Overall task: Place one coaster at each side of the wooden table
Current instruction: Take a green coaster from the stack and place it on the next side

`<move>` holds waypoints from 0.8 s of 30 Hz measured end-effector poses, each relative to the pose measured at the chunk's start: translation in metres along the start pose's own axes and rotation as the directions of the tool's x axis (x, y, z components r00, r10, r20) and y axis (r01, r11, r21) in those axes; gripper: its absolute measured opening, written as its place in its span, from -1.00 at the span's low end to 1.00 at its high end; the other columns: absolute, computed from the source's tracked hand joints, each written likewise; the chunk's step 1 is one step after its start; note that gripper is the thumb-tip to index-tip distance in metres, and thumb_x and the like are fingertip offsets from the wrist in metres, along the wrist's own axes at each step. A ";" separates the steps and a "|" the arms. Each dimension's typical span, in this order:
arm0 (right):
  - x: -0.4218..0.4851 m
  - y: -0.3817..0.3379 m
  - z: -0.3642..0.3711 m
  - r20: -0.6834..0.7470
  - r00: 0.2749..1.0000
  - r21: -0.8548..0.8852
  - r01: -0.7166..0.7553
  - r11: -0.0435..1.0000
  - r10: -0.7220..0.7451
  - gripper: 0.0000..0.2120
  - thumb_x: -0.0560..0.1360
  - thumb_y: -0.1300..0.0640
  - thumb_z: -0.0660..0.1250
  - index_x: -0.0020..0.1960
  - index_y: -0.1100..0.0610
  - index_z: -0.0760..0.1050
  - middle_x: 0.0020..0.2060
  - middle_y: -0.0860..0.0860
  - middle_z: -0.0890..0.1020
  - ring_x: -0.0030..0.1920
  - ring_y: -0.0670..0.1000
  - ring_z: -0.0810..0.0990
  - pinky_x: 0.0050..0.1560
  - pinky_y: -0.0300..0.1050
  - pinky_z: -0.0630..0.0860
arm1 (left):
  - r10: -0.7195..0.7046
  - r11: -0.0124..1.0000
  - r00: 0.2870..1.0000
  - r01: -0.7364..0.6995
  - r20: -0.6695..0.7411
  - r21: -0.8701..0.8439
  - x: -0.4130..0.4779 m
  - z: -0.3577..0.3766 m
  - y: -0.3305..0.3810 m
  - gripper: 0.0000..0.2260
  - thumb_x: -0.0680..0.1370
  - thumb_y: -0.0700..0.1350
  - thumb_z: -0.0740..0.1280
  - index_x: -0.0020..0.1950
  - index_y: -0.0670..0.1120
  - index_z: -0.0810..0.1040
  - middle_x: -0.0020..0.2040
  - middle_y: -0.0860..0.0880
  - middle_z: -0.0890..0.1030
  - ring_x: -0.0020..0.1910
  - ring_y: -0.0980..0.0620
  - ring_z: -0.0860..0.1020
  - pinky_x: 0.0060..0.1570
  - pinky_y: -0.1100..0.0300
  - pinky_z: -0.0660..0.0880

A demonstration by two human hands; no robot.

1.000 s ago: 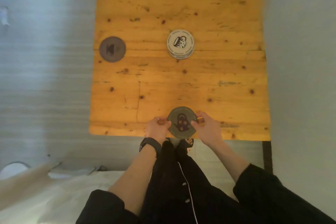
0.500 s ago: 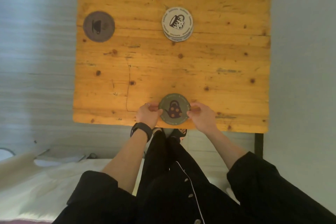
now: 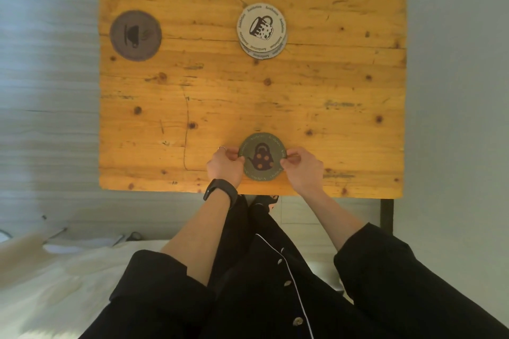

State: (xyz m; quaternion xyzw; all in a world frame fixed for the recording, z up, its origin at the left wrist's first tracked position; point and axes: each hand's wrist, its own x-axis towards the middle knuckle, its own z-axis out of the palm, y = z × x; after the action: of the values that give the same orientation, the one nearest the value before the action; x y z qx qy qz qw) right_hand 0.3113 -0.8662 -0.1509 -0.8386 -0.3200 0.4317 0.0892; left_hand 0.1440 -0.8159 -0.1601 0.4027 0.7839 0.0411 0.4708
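A green coaster with a teapot picture (image 3: 262,156) lies flat near the front edge of the wooden table (image 3: 316,96). My left hand (image 3: 225,165) pinches its left rim and my right hand (image 3: 302,166) pinches its right rim. A grey-brown coaster with a cup picture (image 3: 135,35) lies by the table's left edge. A small stack of white coasters with a mug picture (image 3: 262,30) sits at the table's middle, toward the far side.
A black table leg (image 3: 386,213) shows at the front right corner. Grey floor surrounds the table. A white bed sheet (image 3: 55,278) lies at the lower left, and my black-clothed legs fill the bottom of the view.
The view has tilted and drawn closer to the table. Both hands have kept hold of the green coaster, which now rests flat a little further in from the front edge.
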 end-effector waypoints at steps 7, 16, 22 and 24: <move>0.000 -0.012 0.013 0.011 1.000 0.019 0.014 1.000 -0.014 -0.78 0.55 0.06 0.40 0.17 0.05 0.56 -0.13 -0.14 0.60 -0.12 -0.11 0.56 -0.31 -0.46 0.26 | -0.018 1.000 1.000 0.018 -0.019 0.000 0.009 -0.016 -0.004 -0.81 0.50 -0.12 0.43 0.10 0.01 0.58 -0.08 0.08 0.61 -0.08 0.04 0.59 -0.17 0.21 0.45; -0.002 -0.014 0.021 -0.039 0.998 -0.048 0.044 0.998 -0.046 -0.83 0.56 0.09 0.38 0.13 0.05 0.51 -0.09 -0.07 0.65 -0.22 -0.07 0.55 -0.24 -0.26 0.41 | 0.213 0.960 0.977 -0.211 0.010 0.184 0.011 -0.013 -0.016 -0.74 0.54 -0.08 0.37 0.22 0.03 0.50 -0.02 -0.02 0.60 -0.04 -0.01 0.56 -0.17 0.13 0.46; -0.007 -0.010 0.032 -0.117 0.990 -0.020 0.079 0.997 -0.081 -0.85 0.56 0.13 0.36 0.12 0.03 0.49 -0.08 -0.02 0.69 -0.12 0.03 0.66 -0.08 -0.13 0.54 | 0.338 0.886 0.940 -0.337 0.053 0.320 0.013 -0.019 -0.021 -0.70 0.56 -0.03 0.34 0.29 0.08 0.50 0.02 -0.01 0.62 0.11 -0.08 0.46 0.07 -0.05 0.48; -0.007 -0.009 0.035 -0.126 0.984 -0.060 0.118 0.991 -0.125 -0.85 0.57 0.14 0.34 0.13 0.03 0.46 -0.10 0.00 0.67 -0.13 0.06 0.64 -0.16 -0.13 0.49 | 0.386 0.829 0.921 -0.374 0.059 0.417 0.013 -0.021 -0.023 -0.69 0.57 0.00 0.32 0.31 0.06 0.51 0.09 -0.02 0.61 0.16 -0.09 0.44 0.10 -0.03 0.44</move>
State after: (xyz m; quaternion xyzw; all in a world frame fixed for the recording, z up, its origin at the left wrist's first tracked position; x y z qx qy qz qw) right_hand 0.2771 -0.8683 -0.1634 -0.8457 -0.3754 0.3617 0.1141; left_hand 0.1116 -0.8157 -0.1683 0.6414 0.6848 -0.0301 0.3445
